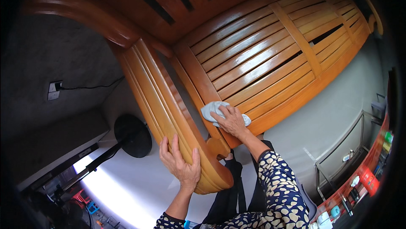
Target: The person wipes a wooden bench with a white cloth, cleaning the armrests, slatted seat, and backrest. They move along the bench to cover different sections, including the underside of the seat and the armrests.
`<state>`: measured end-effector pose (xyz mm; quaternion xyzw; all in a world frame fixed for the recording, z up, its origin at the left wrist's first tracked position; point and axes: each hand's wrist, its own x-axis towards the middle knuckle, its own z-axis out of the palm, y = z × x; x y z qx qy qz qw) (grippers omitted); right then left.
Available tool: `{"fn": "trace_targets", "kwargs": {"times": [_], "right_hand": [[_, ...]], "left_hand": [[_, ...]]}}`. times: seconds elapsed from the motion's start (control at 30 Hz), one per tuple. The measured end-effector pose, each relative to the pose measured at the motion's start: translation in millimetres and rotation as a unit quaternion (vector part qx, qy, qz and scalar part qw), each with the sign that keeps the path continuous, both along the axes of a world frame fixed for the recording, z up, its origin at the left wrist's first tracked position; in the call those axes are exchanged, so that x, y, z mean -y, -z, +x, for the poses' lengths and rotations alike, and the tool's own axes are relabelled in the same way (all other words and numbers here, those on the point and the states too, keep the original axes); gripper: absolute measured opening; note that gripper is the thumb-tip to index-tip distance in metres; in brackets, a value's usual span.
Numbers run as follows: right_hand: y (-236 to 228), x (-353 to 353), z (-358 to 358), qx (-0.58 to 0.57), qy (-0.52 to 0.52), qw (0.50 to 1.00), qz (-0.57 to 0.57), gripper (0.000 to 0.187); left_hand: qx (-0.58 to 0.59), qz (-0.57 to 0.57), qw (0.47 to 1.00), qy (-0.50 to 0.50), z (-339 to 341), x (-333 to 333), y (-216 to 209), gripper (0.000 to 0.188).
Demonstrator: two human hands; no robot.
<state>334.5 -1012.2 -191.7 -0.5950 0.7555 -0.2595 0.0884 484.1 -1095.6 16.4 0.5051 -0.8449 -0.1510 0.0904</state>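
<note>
At the far left, a black cable is running from a white wall socket point(54, 90), and a round black base point(132, 136) is standing on the floor nearer the middle. Next, the left hand point(182, 165) is resting palm down on the broad wooden armrest point(154, 97), its forearm rising from the lower edge; its fingers are spreading apart and pointing away from the body, with the thumb lying out to the right. Just right of the armrest, the pale cloth point(215, 108) is lying bunched on the near left corner of the slatted wooden seat point(253, 59). The right hand point(231, 121) is bearing down on it, knuckles up, with bent fingers lying close together and clamping the cloth. Its forearm is slanting up and leftward out of a patterned sleeve point(281, 180). At the far right, a metal frame point(338, 139) is standing near a red-covered surface point(334, 200).
</note>
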Motion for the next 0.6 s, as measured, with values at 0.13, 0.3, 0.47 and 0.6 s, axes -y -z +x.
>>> {"fn": "trace_targets", "kwargs": {"times": [0.13,0.3,0.47,0.6], "right_hand": [[16,48,-21,0.002,-0.029,1.0,-0.004,0.037],[37,116,-60,-0.011,0.01,1.0,0.004,0.03],[51,146,-107,-0.022,0.038,0.999,-0.008,0.039],[55,153,-131,-0.032,0.099,0.995,-0.004,0.04]], "left_hand": [[-0.007,0.018,1.0,-0.016,1,0,1,0.064],[-0.003,0.029,0.999,-0.018,-1,1,-3,0.062],[0.001,0.049,0.998,-0.043,5,-2,-3,0.063],[0.009,0.051,0.997,-0.056,5,-4,-2,0.062]]}}
